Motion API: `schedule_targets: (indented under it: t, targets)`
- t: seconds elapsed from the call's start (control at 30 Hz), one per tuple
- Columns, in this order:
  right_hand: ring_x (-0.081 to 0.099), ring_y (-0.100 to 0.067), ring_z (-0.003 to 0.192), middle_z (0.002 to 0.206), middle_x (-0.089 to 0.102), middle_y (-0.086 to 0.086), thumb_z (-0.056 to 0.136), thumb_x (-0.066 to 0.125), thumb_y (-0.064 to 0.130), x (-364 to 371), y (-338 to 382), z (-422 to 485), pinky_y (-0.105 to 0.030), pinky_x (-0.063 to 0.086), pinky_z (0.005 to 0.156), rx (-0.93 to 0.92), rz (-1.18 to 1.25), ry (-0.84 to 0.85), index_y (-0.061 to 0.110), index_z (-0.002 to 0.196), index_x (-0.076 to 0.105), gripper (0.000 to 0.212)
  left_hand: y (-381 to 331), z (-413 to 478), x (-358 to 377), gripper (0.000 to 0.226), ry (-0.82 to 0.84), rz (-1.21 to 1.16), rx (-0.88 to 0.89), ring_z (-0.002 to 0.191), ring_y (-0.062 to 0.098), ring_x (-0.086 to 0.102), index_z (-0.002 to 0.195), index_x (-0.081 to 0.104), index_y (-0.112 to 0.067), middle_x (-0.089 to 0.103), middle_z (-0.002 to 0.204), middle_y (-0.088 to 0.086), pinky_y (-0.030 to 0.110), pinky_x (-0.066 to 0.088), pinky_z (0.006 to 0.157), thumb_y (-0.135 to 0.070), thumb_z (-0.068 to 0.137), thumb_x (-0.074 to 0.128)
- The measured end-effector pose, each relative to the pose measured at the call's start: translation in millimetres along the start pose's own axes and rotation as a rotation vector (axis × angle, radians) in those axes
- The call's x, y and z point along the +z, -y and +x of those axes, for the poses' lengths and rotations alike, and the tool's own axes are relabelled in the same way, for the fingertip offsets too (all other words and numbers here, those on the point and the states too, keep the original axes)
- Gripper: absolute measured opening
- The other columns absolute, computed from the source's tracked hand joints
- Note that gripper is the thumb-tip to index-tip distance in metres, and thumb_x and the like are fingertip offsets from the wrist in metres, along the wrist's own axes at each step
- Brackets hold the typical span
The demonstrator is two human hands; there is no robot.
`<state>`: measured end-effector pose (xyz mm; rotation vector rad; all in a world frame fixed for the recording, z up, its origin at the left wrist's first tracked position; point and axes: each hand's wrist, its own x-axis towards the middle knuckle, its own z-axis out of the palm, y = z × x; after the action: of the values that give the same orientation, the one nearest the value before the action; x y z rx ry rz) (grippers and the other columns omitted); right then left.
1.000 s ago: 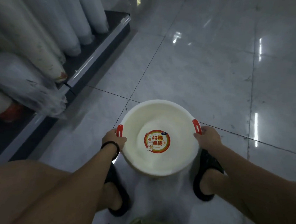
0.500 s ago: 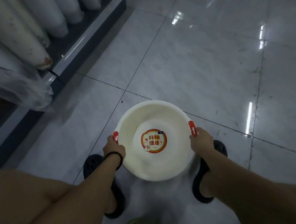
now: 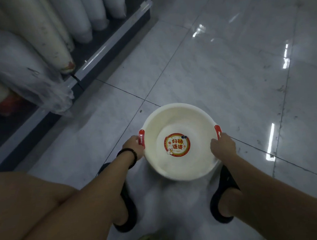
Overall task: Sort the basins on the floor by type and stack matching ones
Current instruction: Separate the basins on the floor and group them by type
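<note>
Two hands hold a single white basin (image 3: 180, 142) out in front of the person, above the pale tiled floor (image 3: 215, 61) and between their feet. The left hand (image 3: 133, 146) is closed around the red handle (image 3: 141, 138) on the basin's left rim, a black band (image 3: 128, 155) circling that wrist. The right hand (image 3: 223, 146) is wrapped over the rim just beside the other red handle (image 3: 217, 132), its fingers curled down against the outside wall. The basin sits upright and roughly level, mouth up, with a round red and yellow sticker (image 3: 177, 144) on its inner bottom. Below it, the person's feet are in black sandals, the left sandal (image 3: 128, 209) under the left forearm and the right sandal (image 3: 224, 186) partly hidden by the basin's near edge. Whether the basin touches the floor or hangs just above it I cannot tell. Off to the left, well apart from the basin, a dark low shelf (image 3: 102, 49) carries tall stacks of pale nested wares (image 3: 54, 42), some wrapped in clear plastic (image 3: 48, 96). A greenish shape at the bottom edge is too blurred to name.
</note>
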<state>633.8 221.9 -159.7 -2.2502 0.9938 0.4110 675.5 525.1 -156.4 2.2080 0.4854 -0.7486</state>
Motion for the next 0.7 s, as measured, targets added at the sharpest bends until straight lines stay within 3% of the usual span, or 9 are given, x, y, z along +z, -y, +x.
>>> schedule_targets:
  t: [0.07,0.17,0.27,0.37,0.47,0.53,0.7]
  targets:
    - [0.050,-0.021,0.098,0.130,0.063,-0.013,0.105,0.054,0.015,-1.2,25.5,-23.8,-0.030,0.041,0.085,-0.123,-0.022,0.007,0.008,0.152,0.047,0.049,-15.6,-24.9,-23.5,0.025,0.101,0.163,0.016,0.105,0.027,0.061,0.122,0.063,-0.017,0.063,0.120,0.006,0.039,0.056,0.093,-0.029,0.100,0.058]
    - [0.057,-0.016,0.089,0.121,0.071,-0.007,0.104,0.056,0.020,2.6,81.4,-67.1,-0.030,0.045,0.087,-0.398,-0.027,0.008,0.016,0.144,0.058,0.040,-31.8,-73.0,-72.3,0.036,0.157,0.377,0.088,0.109,0.027,0.064,0.137,0.061,-0.022,0.063,0.131,0.004,0.039,0.060,0.088,-0.025,0.101,0.059]
    - [0.061,-0.012,0.088,0.116,0.073,0.000,0.105,0.059,0.026,10.8,153.0,-135.0,-0.033,0.051,0.088,-0.710,-0.004,0.175,0.021,0.133,0.068,0.030,-26.1,-136.7,-141.3,0.037,-0.021,0.586,0.202,0.121,0.025,0.059,0.140,0.060,-0.021,0.058,0.141,0.004,0.034,0.051,0.095,-0.019,0.103,0.056]
    - [0.067,-0.008,0.093,0.105,0.073,0.009,0.103,0.064,0.031,25.2,205.1,-220.9,-0.026,0.052,0.085,-0.961,-0.009,0.317,0.025,0.122,0.074,0.023,6.6,-198.6,-223.3,0.031,-0.219,0.659,0.205,0.112,0.025,0.063,0.127,0.069,-0.020,0.066,0.131,0.003,0.032,0.052,0.093,-0.029,0.104,0.051]
    - [0.065,-0.001,0.082,0.092,0.071,0.013,0.101,0.067,0.031,43.5,234.3,-299.0,-0.013,0.044,0.064,-1.087,-0.027,0.407,0.027,0.112,0.075,0.014,65.1,-245.2,-306.0,0.027,-0.423,0.627,0.139,0.101,0.025,0.067,0.107,0.075,-0.024,0.073,0.116,0.001,0.035,0.056,0.091,-0.036,0.098,0.053]
    - [0.066,-0.001,0.081,0.090,0.072,0.012,0.100,0.069,0.030,53.4,254.8,-342.6,-0.010,0.043,0.061,-1.166,-0.061,0.437,0.026,0.110,0.076,0.013,110.1,-273.7,-351.0,0.025,-0.528,0.554,0.092,0.104,0.023,0.065,0.108,0.074,-0.027,0.072,0.117,-0.001,0.034,0.054,0.093,-0.039,0.098,0.055]
    - [0.067,-0.008,0.079,0.088,0.074,0.009,0.098,0.070,0.028,88.1,319.2,-443.9,-0.028,0.050,0.070,-1.340,-0.205,0.518,0.028,0.102,0.077,0.008,242.5,-323.9,-406.5,0.028,-0.632,0.359,-0.080,0.101,0.021,0.059,0.118,0.071,-0.024,0.069,0.121,0.002,0.029,0.046,0.085,-0.039,0.101,0.055]
